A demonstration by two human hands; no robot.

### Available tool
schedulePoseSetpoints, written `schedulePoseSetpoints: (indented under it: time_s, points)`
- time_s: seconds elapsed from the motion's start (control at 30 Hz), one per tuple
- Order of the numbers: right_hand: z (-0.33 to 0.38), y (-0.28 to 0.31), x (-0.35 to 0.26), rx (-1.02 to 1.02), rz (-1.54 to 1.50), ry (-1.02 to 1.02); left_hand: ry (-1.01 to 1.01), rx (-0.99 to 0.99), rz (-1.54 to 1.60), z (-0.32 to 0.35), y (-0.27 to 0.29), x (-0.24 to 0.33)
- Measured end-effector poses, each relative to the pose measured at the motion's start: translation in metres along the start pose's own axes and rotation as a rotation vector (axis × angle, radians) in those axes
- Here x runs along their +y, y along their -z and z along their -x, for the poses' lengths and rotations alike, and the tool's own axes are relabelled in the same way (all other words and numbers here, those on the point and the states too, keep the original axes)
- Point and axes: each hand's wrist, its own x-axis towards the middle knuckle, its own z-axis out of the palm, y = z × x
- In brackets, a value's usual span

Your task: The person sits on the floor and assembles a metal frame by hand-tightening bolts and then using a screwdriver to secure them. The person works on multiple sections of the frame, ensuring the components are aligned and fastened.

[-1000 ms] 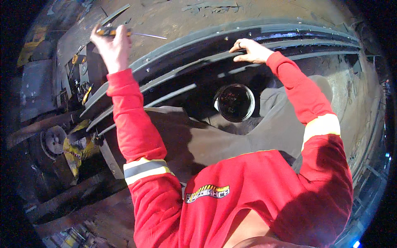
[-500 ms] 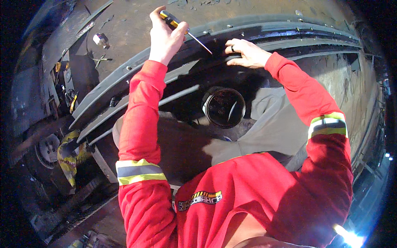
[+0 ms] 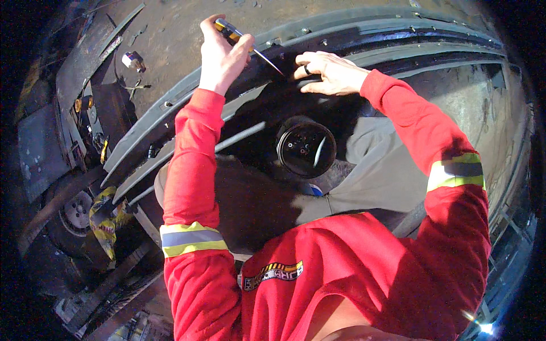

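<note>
My left hand (image 3: 223,54) is wrapped round the yellow and black handle of a screwdriver (image 3: 266,59). Its thin shaft slants down to the right, and the tip is over the dark channel of a long curved metal frame (image 3: 187,102). Just right of that tip is my right hand (image 3: 330,73), a dark ring on one finger. Its fingers are partly bent and apart, close over the same channel, with nothing visible in them. Small bolts (image 3: 306,30) stick up along the frame's grey rails.
A round black bucket (image 3: 307,149) with a few small metal parts inside stands between my legs. A small white container (image 3: 133,61) lies on the dirty floor beyond the frame. At the left are a wheel (image 3: 75,213) and a yellow patterned cloth (image 3: 103,220).
The view has shifted slightly. My right hand has moved a little left, closer to the screwdriver tip. My left hand keeps its grip on the screwdriver.
</note>
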Motion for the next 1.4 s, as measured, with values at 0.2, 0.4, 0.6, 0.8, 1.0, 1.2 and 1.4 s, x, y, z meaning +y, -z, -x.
schedulePoseSetpoints:
  time_s: [0.2,0.4,0.6,0.8,1.0,1.2,1.4]
  points:
    - [-0.004,0.004,-0.005,-0.060,-0.132,-0.081,0.038,0.011,0.072,-0.003,0.004,-0.005]
    - [-0.004,0.002,0.004,-0.052,-0.005,0.050,0.074,-0.035,0.050,-0.002,0.002,0.003]
    - [-0.012,0.008,0.002,-0.114,0.103,0.192,0.079,-0.034,0.051,-0.002,0.003,0.001]
    - [-0.011,0.012,-0.005,-0.175,-0.176,-0.008,0.070,0.032,0.057,-0.004,0.003,-0.011]
    - [-0.012,0.002,0.005,-0.085,-0.126,0.112,0.063,0.022,0.056,-0.003,0.013,-0.010]
    - [-0.015,0.004,0.005,-0.115,-0.207,0.100,0.082,0.052,0.106,-0.005,0.024,-0.006]
    - [-0.015,0.006,-0.001,-0.112,-0.137,0.043,0.075,0.041,0.095,-0.004,0.019,-0.002]
